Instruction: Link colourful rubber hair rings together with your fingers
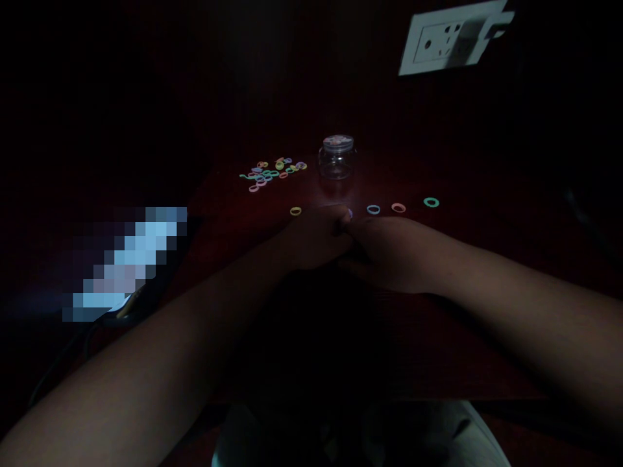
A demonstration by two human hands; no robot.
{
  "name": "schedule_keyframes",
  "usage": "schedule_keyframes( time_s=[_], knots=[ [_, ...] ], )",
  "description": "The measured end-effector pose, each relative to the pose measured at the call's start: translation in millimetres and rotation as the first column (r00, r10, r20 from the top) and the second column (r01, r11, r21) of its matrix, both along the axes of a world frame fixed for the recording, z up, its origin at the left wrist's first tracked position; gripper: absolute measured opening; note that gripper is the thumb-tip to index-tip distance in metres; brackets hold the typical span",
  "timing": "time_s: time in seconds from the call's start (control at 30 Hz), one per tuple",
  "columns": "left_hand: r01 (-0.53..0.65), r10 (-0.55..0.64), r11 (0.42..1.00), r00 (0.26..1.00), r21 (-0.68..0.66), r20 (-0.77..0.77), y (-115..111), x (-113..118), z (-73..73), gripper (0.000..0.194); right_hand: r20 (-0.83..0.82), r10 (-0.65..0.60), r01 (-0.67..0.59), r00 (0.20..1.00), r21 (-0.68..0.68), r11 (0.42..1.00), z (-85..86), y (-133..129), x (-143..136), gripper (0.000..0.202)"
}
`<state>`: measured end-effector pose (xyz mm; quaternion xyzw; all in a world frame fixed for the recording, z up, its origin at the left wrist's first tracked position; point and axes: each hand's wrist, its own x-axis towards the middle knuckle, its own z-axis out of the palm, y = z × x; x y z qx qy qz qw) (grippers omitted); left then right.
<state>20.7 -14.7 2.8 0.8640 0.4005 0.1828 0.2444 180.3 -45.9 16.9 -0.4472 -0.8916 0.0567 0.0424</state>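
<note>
My left hand [321, 235] and my right hand [394, 251] meet over the dark red table, their fingertips close together. Both look curled closed, but shadow and the backs of the hands hide most of the fingers and anything between them. A purple band [350, 214] peeks out just beyond the hands; whether a finger touches it I cannot tell. In a loose row with it lie a yellow band [296, 211] to the left, then a blue band [373, 209], a pink band [398, 207] and a green band [431, 202] to the right.
A lidded clear jar [335, 161] stands behind the hands. Left of it lies a pile of colourful bands [270, 174]. A lit, blurred-out screen [131, 263] with a cable is beside my left forearm. A wall socket [452, 37] is at upper right. The scene is very dark.
</note>
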Motion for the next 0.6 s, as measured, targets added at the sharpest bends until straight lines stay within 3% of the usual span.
schedule_keyframes(
  time_s=[0.43,0.6],
  knots=[
    [-0.002,0.003,1.000,1.000,0.011,-0.005,0.3,0.4,0.0,0.013,0.015,-0.012,0.012,1.000,0.002,1.000,-0.6,0.7,-0.1,0.053],
    [-0.011,0.011,1.000,1.000,0.001,-0.017,-0.1,0.7,0.8,0.012,0.020,-0.004,0.005,1.000,-0.017,1.000,1.2,0.2,-1.2,0.045]
  ],
)
